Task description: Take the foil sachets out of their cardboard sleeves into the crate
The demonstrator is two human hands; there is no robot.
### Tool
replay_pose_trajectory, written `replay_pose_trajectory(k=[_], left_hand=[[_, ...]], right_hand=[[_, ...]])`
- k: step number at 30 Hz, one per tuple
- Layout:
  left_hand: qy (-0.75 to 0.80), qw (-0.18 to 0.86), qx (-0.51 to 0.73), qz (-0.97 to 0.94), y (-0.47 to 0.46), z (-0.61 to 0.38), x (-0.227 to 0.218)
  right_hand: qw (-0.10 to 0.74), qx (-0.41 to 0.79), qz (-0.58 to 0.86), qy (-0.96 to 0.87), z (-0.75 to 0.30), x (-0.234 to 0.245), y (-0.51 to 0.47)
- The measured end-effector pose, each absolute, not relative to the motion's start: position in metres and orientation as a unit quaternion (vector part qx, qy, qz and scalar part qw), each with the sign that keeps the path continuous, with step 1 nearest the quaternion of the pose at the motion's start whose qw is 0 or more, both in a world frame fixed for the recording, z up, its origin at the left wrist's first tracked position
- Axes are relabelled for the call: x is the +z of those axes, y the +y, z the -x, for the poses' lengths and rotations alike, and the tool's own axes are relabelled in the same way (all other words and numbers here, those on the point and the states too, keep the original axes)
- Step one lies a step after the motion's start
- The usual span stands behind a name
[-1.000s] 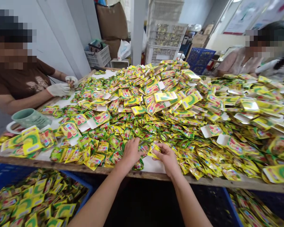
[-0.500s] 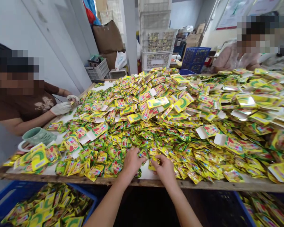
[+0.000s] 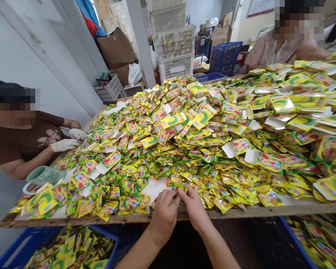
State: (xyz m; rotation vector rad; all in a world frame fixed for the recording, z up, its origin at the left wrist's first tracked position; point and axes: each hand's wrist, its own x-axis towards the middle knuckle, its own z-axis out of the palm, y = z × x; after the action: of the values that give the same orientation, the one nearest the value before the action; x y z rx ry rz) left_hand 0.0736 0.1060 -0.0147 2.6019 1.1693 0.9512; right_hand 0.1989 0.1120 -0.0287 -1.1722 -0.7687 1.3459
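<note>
Close to the table's front edge, my left hand (image 3: 165, 212) and my right hand (image 3: 195, 206) meet, fingers closed. Between them is a small green and yellow foil packet (image 3: 180, 187), tilted up; the right thumb and fingers pinch it. The left fingertips press at its lower left end, where the grip is partly hidden. Loose foil packets (image 3: 131, 201) lie left of my hands, and more yellow packets (image 3: 226, 194) spread to the right. Behind them rises a heap of printed small boxes (image 3: 204, 116), some with open white flaps.
A green mug (image 3: 46, 175) stands at the table's left end. Below the wooden edge (image 3: 240, 213) are a blue crate (image 3: 114, 248) on the left and another blue crate (image 3: 296, 243) on the right. A gloved co-worker (image 3: 64, 144) works at left; another person (image 3: 271, 52) sits opposite.
My hands have come together and nearer the table edge, the left moving right toward the right hand. A packet is now raised between them. The view has shifted slightly.
</note>
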Motion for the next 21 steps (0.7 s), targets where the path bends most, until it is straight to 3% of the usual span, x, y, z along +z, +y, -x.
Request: replay_pose_trajectory(k=[3, 7, 14, 17, 21], left_hand=[[0.362, 0.108, 0.299, -0.876, 0.11, -0.073, -0.008], [0.359, 0.147, 0.372, -0.843, 0.136, -0.06, 0.007], [0.437, 0.09, 0.46, -0.768, 0.224, -0.081, 0.069], [0.44, 0.078, 0.434, -0.782, 0.262, -0.121, 0.089], [0.509, 0.122, 0.311, -0.793, 0.3, -0.164, 0.107]], right_hand=[[0.556, 0.515, 0.548, -0.353, -0.213, -0.029, 0.115], [0.513, 0.511, 0.569, -0.39, -0.234, -0.027, 0.117], [0.505, 0.439, 0.579, -0.466, -0.239, -0.038, 0.103], [0.523, 0.404, 0.559, -0.5, -0.23, -0.047, 0.103], [0.547, 0.428, 0.546, -0.468, -0.222, -0.053, 0.106]])
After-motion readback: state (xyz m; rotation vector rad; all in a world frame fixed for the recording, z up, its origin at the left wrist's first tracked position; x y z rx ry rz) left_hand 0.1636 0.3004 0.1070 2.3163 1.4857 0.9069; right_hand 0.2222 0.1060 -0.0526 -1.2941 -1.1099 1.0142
